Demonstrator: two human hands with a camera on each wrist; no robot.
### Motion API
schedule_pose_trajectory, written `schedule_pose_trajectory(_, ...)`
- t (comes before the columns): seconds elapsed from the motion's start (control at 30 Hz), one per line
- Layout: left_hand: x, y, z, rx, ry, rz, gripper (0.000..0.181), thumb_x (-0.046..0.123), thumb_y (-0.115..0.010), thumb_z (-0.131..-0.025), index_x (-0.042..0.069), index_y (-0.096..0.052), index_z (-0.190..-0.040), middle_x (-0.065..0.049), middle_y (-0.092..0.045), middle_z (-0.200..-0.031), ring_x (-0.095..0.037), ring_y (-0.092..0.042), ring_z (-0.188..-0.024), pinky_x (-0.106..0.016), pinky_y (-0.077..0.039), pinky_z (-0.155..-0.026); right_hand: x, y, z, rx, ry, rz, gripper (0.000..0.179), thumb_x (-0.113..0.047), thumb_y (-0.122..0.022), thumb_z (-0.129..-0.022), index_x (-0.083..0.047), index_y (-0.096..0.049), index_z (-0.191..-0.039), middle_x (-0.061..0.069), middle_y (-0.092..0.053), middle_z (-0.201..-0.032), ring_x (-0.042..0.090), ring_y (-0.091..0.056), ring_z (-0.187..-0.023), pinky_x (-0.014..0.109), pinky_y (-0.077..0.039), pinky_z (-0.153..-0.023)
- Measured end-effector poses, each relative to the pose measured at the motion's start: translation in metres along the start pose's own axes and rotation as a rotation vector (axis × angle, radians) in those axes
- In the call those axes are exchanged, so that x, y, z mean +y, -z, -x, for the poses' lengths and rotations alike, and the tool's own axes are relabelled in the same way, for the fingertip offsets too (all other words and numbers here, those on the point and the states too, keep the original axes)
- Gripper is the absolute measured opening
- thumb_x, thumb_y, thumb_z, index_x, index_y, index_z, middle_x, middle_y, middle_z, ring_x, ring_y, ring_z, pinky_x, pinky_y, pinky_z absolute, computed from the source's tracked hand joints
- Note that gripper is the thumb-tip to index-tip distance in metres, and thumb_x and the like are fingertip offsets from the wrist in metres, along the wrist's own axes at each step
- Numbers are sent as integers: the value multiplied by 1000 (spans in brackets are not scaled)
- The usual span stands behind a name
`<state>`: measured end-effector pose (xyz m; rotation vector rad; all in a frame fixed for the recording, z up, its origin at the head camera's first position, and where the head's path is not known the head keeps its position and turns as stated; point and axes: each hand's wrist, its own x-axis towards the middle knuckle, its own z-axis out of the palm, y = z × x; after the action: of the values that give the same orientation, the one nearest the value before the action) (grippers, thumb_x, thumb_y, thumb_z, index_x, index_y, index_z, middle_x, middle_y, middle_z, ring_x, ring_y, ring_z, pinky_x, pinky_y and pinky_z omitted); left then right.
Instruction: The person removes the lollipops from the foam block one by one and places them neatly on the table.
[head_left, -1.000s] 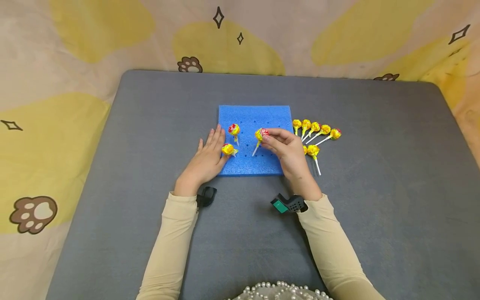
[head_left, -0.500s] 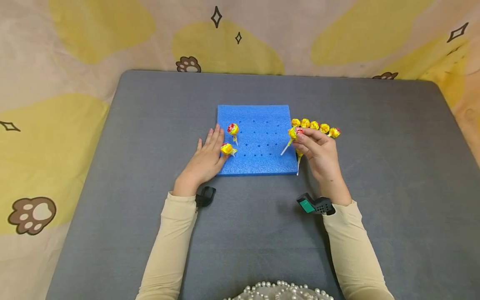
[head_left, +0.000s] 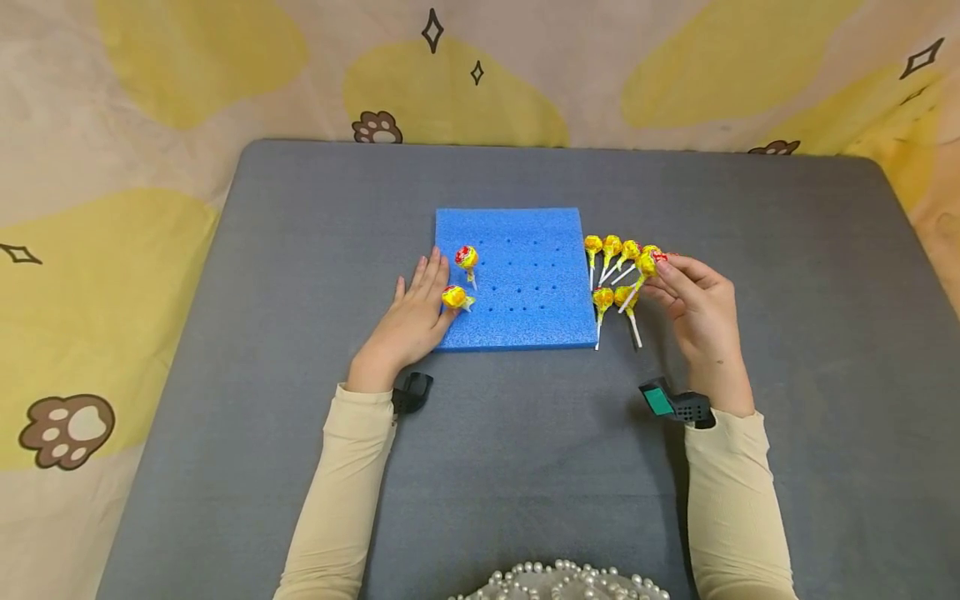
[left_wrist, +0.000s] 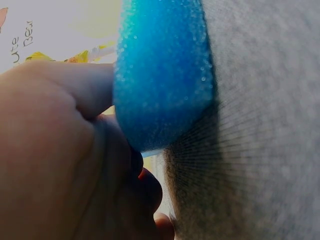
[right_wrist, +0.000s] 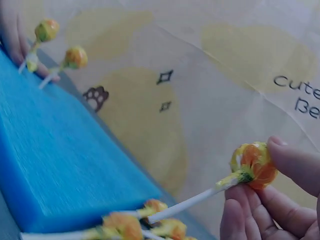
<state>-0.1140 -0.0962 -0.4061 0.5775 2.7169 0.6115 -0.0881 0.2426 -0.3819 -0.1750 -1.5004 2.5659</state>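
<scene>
Lollipop (head_left: 648, 263) in yellow-and-red wrapping is up in the right hand (head_left: 705, 312), off to the right of the blue foam board (head_left: 525, 329); thumb and fingers are clamped on the candy end, so it's a proper pinch, with the white stick slanting down toward the board side; stick tip is over or right by the loose ones, can't tell if it touches.

Loose lollipops are on the grey table (head_left: 517, 467) just beside the board's right edge; there's a back row (head_left: 612, 247), partly hidden by the held one, plus a front pair (head_left: 603, 298) with sticks pointing toward the person.

Left hand (head_left: 408, 321) lies along the board's left edge, fingers pretty straight, thumb reaching onto the foam; it's not clamped on any candy; two lollipops are stuck in the board right by it, a farther one (head_left: 467, 257) and a nearer one (head_left: 454, 297) that leans left; the rest of the foam has rows of little holes.

Black wrist devices on both arms, the right one (head_left: 675, 406) with a green patch; beige sleeves (head_left: 337, 483); patterned cloth (head_left: 675, 67) behind the table, yellow blobs and paw prints.
</scene>
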Motion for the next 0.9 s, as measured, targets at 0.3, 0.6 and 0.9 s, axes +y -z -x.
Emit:
schedule_pose_trajectory(0.3,0,0,0,3,1,2,69,30,-40,-101,6,0,-151,-4,14,-156,-21,12,-143,-47,5,-113,-11,28,2,62,-141,133,8,2,-67,-84,-1,-72,-79,6,-69,-75,16,-67,-61,25,-55,-62)
schedule_pose_trajectory(0.6,-1,0,1,-11,15,-1,69,30,-39,-101,6,1,-151,-4,14,-156,-21,12,-142,-47,5,-113,-7,35,2,30,-226,359,8,-5,-70,-84,-8,-74,-78,1,-71,-74,11,-67,-62,22,-55,-61)
schedule_pose_trajectory(0.9,0,0,1,-3,8,6,68,30,-39,-101,6,1,-151,-4,13,-156,-21,12,-142,-47,5,-113,-2,36,0,43,-273,416,12,-5,-70,-84,-11,-74,-74,0,-70,-73,10,-67,-62,22,-55,-60)
